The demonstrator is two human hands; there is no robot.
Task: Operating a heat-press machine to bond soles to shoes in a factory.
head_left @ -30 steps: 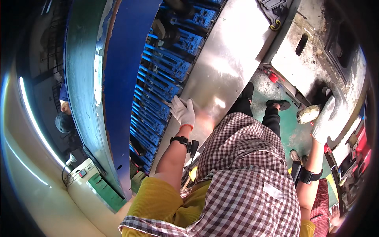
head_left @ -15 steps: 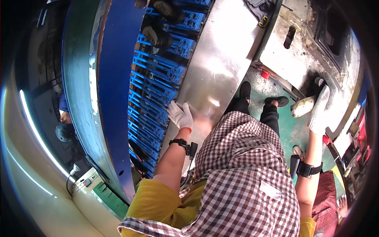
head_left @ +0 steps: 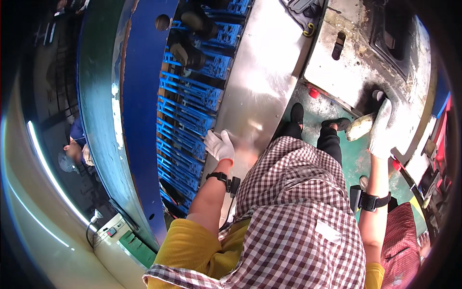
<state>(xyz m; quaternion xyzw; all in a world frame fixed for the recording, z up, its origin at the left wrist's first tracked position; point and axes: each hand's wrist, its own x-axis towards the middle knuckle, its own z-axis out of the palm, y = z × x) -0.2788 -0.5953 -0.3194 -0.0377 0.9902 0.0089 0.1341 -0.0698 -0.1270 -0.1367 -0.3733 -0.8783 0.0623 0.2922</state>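
Observation:
My left hand (head_left: 220, 146), in a white glove with an orange cuff, is on the shiny metal worktop (head_left: 250, 91), near its left edge. Its fingers are apart and hold nothing. Just beyond that edge runs a row of blue slatted metal parts (head_left: 185, 113). My right hand (head_left: 382, 129), also gloved in white, lies along the corner of a worn, stained machine table (head_left: 337, 72), its fingers stretched forward. Against its left side is a soiled, pale, rounded piece (head_left: 360, 127); I cannot tell what it is. Glare blurs the glove's outline.
A long blue beam (head_left: 142, 96) stands left of the slatted parts. Behind it is another person (head_left: 74, 149). A red knob (head_left: 314, 92) sits under the machine table's edge. A dark bag-like item (head_left: 305, 14) lies at the worktop's far end. My feet (head_left: 297, 113) are on the green floor.
The view has shifted slightly, and the machine table and my right hand appear a little further left. My left hand stays on the worktop. The other person's head and hand have moved.

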